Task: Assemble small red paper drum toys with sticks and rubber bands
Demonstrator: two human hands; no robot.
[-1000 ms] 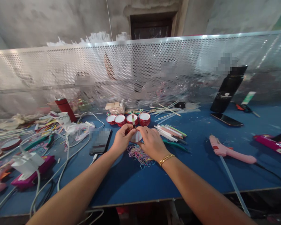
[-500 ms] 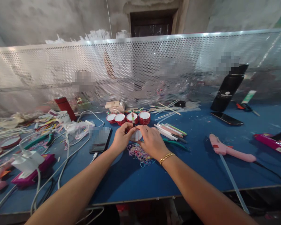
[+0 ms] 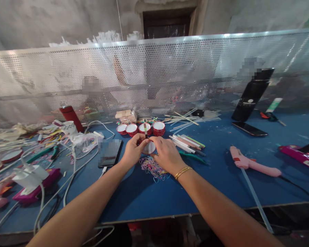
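My left hand [image 3: 134,147] and my right hand [image 3: 167,151] meet above the table, fingers closed around a small round white disc with a red rim [image 3: 148,148]. Thin lines cross its face. A short narrow stick [image 3: 145,130], greenish and brown with a dark lower part, points up between my fingertips; how it joins the disc is hidden. Just below my hands lies a loose heap of coloured rubber bands [image 3: 154,168]. Beyond them stand stacks of similar white-faced, red-rimmed discs [image 3: 158,127]. To the right of my right hand are several markers [image 3: 186,143] and green-handled pliers [image 3: 193,157].
A phone [image 3: 110,154] lies left of my hands, with white cables and a purple power strip [image 3: 36,187] farther left. A pink glue gun [image 3: 254,166] rests on the right. Near the perforated metal screen [image 3: 164,79] stand a red bottle [image 3: 71,118] and a black bottle [image 3: 251,97].
Both hands keep their grip on the disc and hardly move. The disc's face appears turned slightly, showing a little more of it to the left.
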